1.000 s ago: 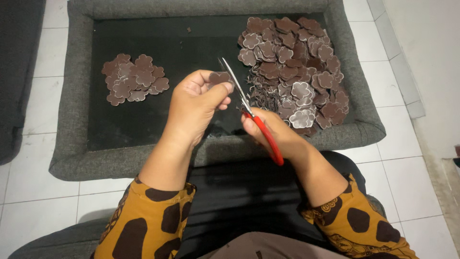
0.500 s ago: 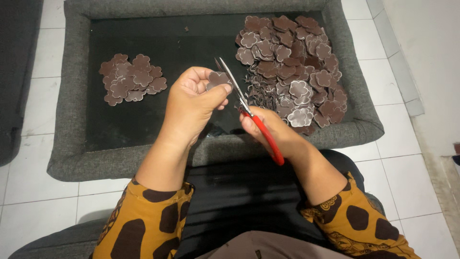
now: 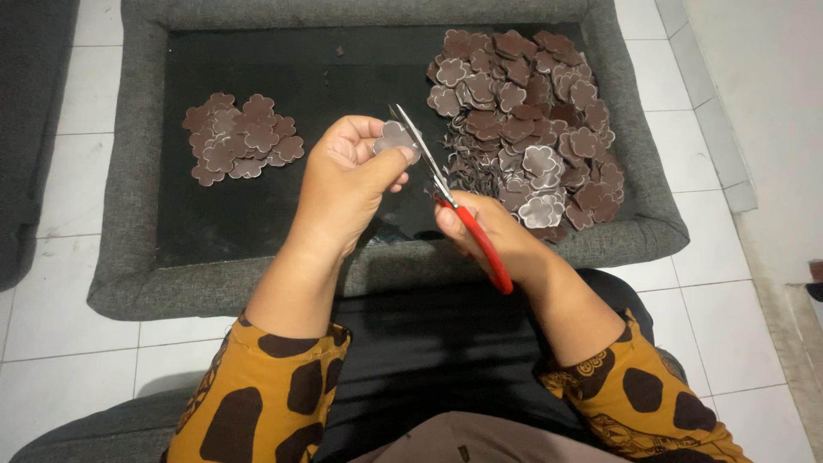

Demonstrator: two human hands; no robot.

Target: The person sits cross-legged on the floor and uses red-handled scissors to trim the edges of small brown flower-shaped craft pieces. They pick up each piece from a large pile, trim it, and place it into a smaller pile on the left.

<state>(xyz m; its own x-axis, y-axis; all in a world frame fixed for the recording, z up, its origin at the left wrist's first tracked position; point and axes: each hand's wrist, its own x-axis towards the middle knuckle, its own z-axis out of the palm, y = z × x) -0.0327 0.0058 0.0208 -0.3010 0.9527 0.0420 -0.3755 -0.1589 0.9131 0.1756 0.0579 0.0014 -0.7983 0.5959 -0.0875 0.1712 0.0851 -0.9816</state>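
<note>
Brown flower piece: pinched in left hand, grip closed.
Right hand: grip closed on red-handled scissors, blades beside the piece.
Grey tray: beneath it.

Floor: white square tiles, thin grey grout lines, even diffuse light, no hard shadows. Grey fabric tray with padded rim sits on the tiles, black inner surface; its near edge runs across mid-frame, far edge at top. Dark grey cushion or mat past the tray's left edge, partly cut off by the frame. Past the tray's right edge: strip of tiles, then a paler plain surface running at a slant from the top right, with a rougher beige strip lower down. Small dark object at the far right edge, too cropped to tell what. No windows or lamps in view.
</note>
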